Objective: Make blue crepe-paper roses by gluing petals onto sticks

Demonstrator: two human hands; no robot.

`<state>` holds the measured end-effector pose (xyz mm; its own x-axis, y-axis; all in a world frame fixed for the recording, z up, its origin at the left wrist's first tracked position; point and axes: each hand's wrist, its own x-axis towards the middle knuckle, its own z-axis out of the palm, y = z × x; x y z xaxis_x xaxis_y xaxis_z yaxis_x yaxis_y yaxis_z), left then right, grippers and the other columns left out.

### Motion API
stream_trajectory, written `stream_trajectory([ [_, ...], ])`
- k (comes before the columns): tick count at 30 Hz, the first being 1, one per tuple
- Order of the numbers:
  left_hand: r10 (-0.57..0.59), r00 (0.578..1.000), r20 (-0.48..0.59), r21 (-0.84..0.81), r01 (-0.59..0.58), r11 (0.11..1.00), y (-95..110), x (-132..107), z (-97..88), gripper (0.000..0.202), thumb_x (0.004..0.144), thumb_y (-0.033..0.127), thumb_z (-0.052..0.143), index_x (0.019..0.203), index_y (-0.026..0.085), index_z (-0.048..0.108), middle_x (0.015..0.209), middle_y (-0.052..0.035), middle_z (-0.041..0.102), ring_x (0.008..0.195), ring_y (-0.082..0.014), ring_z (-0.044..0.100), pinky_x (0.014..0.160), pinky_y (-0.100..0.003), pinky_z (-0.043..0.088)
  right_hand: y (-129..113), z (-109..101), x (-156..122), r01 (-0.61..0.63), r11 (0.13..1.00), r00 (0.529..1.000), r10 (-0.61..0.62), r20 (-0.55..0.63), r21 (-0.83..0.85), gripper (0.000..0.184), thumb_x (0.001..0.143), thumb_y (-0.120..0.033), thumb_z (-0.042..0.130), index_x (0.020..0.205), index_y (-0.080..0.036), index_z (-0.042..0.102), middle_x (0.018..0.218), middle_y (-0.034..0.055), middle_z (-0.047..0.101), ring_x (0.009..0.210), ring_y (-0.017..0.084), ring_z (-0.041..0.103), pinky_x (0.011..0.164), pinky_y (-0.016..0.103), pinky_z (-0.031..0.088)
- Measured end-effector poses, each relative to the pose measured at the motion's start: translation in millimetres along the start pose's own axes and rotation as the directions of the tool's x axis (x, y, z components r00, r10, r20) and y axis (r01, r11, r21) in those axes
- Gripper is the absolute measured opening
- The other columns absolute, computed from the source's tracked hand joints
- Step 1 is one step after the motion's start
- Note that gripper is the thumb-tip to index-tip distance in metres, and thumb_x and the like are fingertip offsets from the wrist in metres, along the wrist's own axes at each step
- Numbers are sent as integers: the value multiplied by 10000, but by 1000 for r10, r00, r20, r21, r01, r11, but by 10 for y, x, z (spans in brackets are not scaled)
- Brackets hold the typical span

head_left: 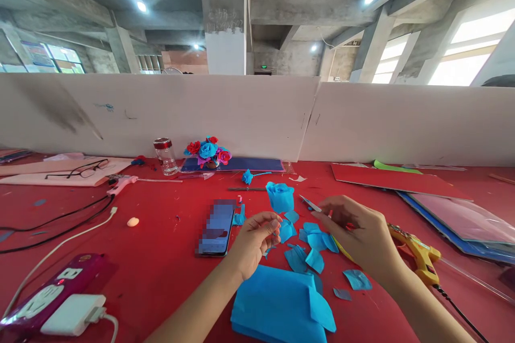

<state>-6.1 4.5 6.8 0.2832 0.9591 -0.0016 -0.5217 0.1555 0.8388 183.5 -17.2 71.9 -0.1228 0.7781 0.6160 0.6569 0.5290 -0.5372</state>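
Observation:
My right hand [354, 230] is closed around a pair of scissors [310, 203], their blades pointing left and away from me; a bit of red shows by the fingers. My left hand [257, 238] has thumb and fingertips pinched together, and whatever lies between them is too small to make out. Blue paper petals [316, 238] lie scattered on the table between and below my hands. Just beyond the fingertips stands a rolled blue paper flower [280, 196]. Nearest me, a stack of blue paper [277, 303] has a cut petal on its right edge.
A phone [217, 228] lies left of my left hand. The yellow glue gun [418, 254] is beside my right wrist. Farther back are a glass jar [166, 156] and a paper bouquet [208, 151]. A power strip [48, 289] with cables occupies the left; coloured sheets [454, 214] lie right.

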Motion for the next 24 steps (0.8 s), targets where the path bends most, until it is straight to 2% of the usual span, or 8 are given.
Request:
stream_trajectory([
  [4,-93,994,66,-123,100,987,0,-21,12,171,633,262,755,723,157,654,649,15,546,614,-73,503,610,-220,440,-101,58,-11,17,998,1000,-16,-26,58,150,796,-324,561,746,-197,623,733,36,607,562,124,517,510,242,446],
  [7,-114,986,118,-129,129,983,10,-40,20,148,657,251,742,725,156,649,647,17,550,607,-66,507,611,-212,444,-168,127,-4,-14,995,999,17,-31,95,141,779,-331,586,796,-203,644,802,47,601,628,145,538,538,260,451],
  [10,-121,985,127,-105,134,985,25,-50,26,149,661,254,740,722,157,645,636,20,550,602,-65,511,616,-213,444,-206,174,19,-61,989,998,62,0,134,152,774,-339,594,806,-200,646,816,52,592,711,166,563,599,273,468],
  [15,-127,985,119,-86,138,987,44,-58,44,178,646,275,747,723,157,639,640,23,545,599,-66,503,613,-216,442,-199,210,38,-90,978,996,83,46,187,165,783,-334,571,712,-193,619,752,41,575,683,164,561,589,269,464],
  [24,-125,984,128,-72,135,988,14,-58,35,168,654,275,740,707,157,633,627,26,528,586,-60,482,595,-208,440,-178,272,49,-111,981,994,110,14,157,140,774,-298,559,701,-189,608,735,35,578,657,160,541,593,275,444],
])
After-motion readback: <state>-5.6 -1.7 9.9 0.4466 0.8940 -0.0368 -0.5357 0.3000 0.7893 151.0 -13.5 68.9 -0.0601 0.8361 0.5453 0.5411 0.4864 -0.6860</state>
